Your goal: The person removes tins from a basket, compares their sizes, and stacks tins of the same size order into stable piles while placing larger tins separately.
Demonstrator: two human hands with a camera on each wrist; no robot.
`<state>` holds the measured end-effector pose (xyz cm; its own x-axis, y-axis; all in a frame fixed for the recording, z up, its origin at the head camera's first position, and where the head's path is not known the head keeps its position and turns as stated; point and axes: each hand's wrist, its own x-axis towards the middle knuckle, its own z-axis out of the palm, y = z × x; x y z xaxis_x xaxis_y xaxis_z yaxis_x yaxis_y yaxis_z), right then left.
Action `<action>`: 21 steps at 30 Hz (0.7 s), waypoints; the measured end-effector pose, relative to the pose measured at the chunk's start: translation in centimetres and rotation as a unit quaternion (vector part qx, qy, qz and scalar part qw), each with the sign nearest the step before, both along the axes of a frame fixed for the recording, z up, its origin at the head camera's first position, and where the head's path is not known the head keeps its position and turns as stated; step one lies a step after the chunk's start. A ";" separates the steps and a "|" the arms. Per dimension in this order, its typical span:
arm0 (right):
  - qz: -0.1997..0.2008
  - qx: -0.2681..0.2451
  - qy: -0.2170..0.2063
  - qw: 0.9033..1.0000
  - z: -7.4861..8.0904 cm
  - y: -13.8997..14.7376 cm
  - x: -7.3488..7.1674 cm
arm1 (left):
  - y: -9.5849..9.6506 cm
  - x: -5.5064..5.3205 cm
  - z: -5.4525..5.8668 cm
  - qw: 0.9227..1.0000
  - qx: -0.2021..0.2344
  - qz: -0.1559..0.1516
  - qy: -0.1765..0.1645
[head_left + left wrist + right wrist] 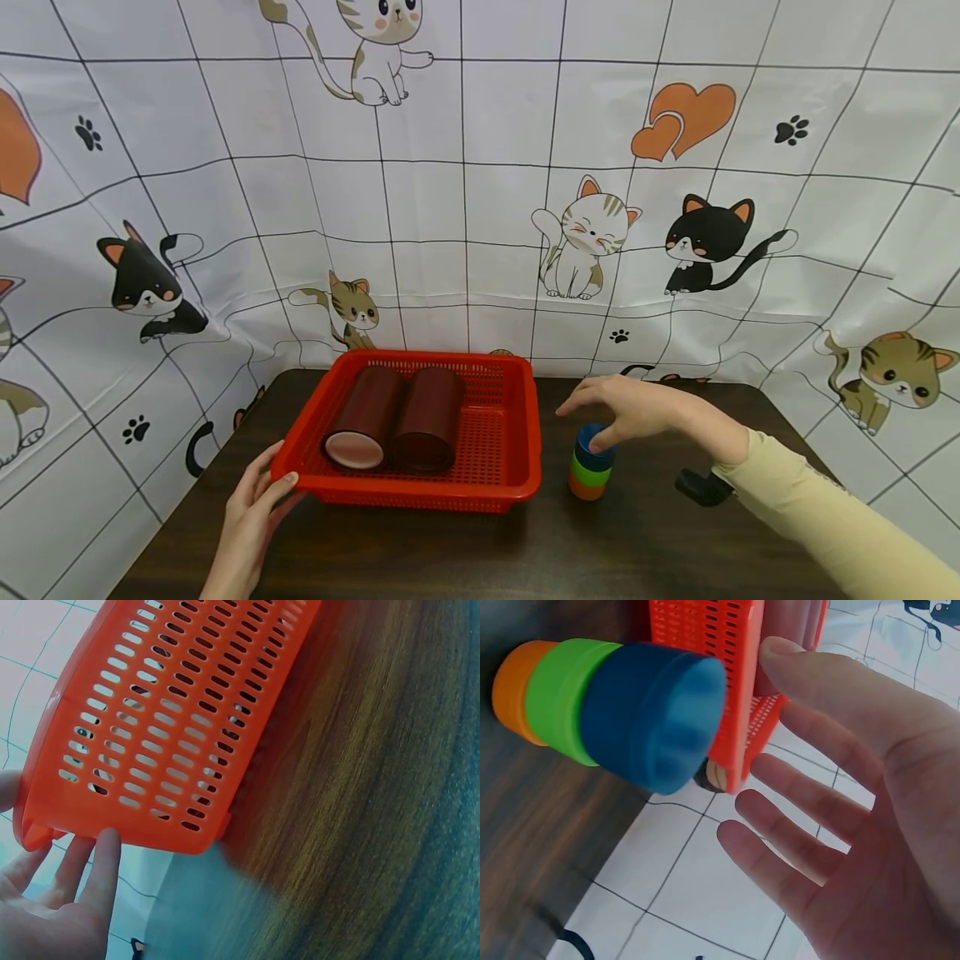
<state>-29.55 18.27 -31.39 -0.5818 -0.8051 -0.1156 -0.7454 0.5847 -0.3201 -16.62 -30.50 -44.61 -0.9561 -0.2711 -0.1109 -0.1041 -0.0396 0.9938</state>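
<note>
A red plastic basket (531, 442) with slotted walls sits on the table, its near left corner held by my left hand (246, 515). The thumb lies over the rim and the fingers are under it, as the left wrist view shows. Two dark brown cylinders (431, 412) lie side by side inside; the left one has a pale end. Right of the basket stands a stack of cups: blue (626, 712) on top, green (551, 701) below it, orange (511, 690) at the bottom. My right hand (633, 407) hovers just above the stack, fingers spread and holding nothing.
The dark wooden table (645, 542) extends around the basket and cups. A white sheet (495, 208) with cat drawings and grid lines hangs behind and at both sides. A black device (703, 487) is at my right wrist.
</note>
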 end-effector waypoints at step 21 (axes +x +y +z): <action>0.045 0.036 0.056 0.997 3.1 -7.1 -2.3 | 0.0 -0.1 -0.1 1.000 0.011 0.007 -0.003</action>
<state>-31.85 11.15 -28.31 -0.5198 -0.8467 -0.1136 -0.8246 0.5321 -0.1924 -16.74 -30.50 -44.68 -0.9516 -0.2819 -0.1222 -0.1088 -0.0629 0.9921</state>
